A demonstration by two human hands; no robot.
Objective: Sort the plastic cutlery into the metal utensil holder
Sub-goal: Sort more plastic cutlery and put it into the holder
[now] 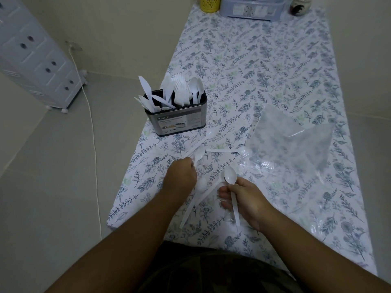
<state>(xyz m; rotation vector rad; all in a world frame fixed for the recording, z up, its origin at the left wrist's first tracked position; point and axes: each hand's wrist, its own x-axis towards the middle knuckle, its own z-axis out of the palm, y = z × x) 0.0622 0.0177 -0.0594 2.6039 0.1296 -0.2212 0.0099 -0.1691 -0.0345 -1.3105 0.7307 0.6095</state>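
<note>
- Below us, the counter (275, 66) wears a floral cover, with a clear plastic bag (296, 140) lying on its right half.
- At its left edge we see the metal utensil holder (176, 118), upright, with white knives, forks and spoons standing in separate compartments.
- Our right hand (246, 199) grips one white spoon (231, 187) by the handle, bowl pointing away.
- Our left hand (182, 174) curls its fingers around another spoon's handle (197, 158).
- Loose spoons (224, 151) lie between the hands and the holder.

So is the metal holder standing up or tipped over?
Standing up. The metal utensil holder sits flat on the tablecloth, cutlery poking upward.
</note>
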